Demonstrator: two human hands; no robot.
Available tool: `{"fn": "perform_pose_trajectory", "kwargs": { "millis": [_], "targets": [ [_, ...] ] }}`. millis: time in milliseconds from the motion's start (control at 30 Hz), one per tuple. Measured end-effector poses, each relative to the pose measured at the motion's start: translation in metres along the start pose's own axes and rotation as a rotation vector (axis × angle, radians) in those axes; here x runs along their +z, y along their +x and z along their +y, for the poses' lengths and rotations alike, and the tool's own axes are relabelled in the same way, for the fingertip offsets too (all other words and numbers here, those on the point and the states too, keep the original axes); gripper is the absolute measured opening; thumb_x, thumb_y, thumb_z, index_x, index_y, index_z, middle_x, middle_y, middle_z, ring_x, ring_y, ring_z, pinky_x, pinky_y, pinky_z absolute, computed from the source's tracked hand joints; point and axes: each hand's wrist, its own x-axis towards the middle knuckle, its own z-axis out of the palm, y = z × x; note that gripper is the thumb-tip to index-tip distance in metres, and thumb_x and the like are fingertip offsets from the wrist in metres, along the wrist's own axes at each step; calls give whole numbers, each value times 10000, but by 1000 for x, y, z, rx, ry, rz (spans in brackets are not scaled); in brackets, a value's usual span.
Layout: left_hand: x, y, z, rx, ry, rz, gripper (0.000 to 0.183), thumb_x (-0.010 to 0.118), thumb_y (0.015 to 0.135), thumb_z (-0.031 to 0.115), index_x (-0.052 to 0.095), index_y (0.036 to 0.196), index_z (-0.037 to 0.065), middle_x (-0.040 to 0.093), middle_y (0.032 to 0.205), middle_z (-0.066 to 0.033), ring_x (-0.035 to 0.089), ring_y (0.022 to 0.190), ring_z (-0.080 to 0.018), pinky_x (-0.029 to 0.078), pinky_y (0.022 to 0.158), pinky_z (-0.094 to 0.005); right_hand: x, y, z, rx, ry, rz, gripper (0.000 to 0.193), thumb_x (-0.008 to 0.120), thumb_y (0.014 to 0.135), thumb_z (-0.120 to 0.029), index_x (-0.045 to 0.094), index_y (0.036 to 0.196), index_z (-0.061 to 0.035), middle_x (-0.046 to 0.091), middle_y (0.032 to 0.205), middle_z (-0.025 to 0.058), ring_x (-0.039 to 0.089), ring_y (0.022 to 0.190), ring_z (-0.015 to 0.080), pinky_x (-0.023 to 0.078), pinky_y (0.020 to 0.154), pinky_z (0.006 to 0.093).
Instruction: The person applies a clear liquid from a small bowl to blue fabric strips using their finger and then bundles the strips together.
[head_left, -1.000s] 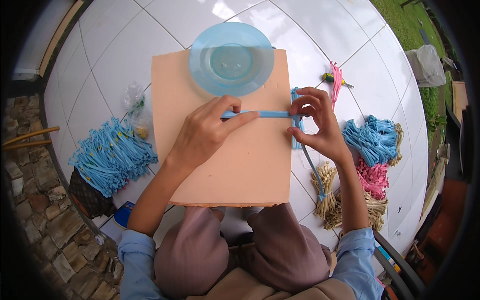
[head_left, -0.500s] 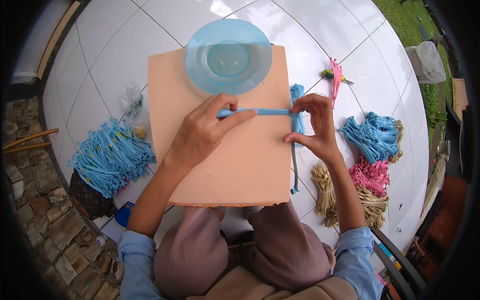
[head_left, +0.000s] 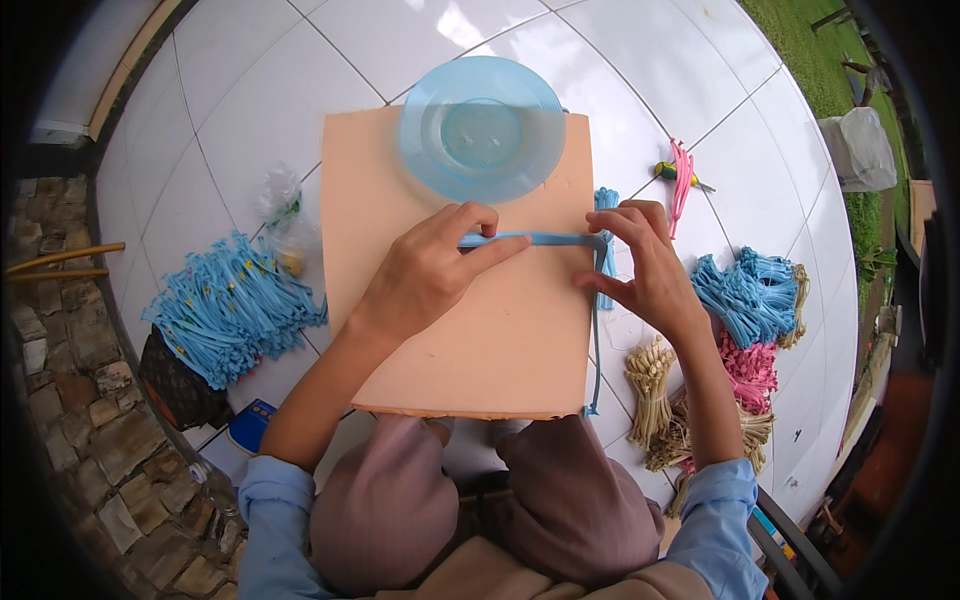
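A flat blue strip (head_left: 562, 239) lies across the peach-coloured board (head_left: 470, 345) on my lap. At the board's right edge it bends and hangs down the side to a small knotted end. My left hand (head_left: 425, 262) is closed on the strip's left part, thumb laid along it and fingers curled. Beside the bend is my right hand (head_left: 655, 272), its thumb and fingers apart in a C shape with the fingertips close to the strip. Just past that edge, partly behind the right fingers, lies a small bundle of blue strips (head_left: 607, 200).
A clear blue plate (head_left: 425, 150) rests at the board's far end. Blue knotted strips (head_left: 225, 305) are piled left; blue (head_left: 745, 295), pink (head_left: 748, 370) and beige bundles (head_left: 650, 390) lie right. A screwdriver (head_left: 668, 171) under pink strips (head_left: 681, 190) is on the tiles.
The whole view has shifted slightly, so the board and plate appear lower and farther right. My right fingers have moved off the strip's bend a little; the left hand keeps its hold.
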Motion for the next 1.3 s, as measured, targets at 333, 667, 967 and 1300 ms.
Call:
{"fn": "perform_pose_trajectory", "kwargs": {
  "millis": [333, 667, 967, 1300],
  "targets": [
    [-1, -1, 1, 0, -40, 12, 353, 672, 669, 41, 689, 1011, 132, 505, 870, -47, 594, 765, -181, 540, 628, -291, -22, 68, -24, -46, -464, -346, 1160, 875, 393, -316, 288, 1393, -297, 223, 1452, 93, 238, 1330, 333, 240, 1089, 515],
    [1, -4, -3, 16, -52, -11, 362, 672, 687, 60, 673, 1044, 114, 496, 876, -56, 584, 792, -199, 550, 657, -304, -17, 84, -28, -118, -600, -474, 1194, 888, 309, -389, 335, 1365, -329, 178, 1479, 95, 182, 1357, 357, 214, 1087, 568],
    [2, -4, -4, 29, -54, -15, 350, 662, 706, 58, 671, 1051, 115, 496, 882, -58, 587, 783, -202, 542, 646, -307, -17, 88, -29, -107, -602, -534, 1159, 889, 320, -389, 359, 1345, -283, 191, 1475, 94, 181, 1358, 354, 214, 1090, 566],
    [3, -5, -5, 14, -42, -29, 332, 655, 711, 57, 678, 1037, 118, 508, 887, -55, 596, 781, -194, 542, 654, -305, -26, 77, -21, -82, -413, -505, 951, 867, 441, -361, 452, 1286, -228, 386, 1290, 102, 361, 1234, 329, 343, 1056, 467]
  ]
}}
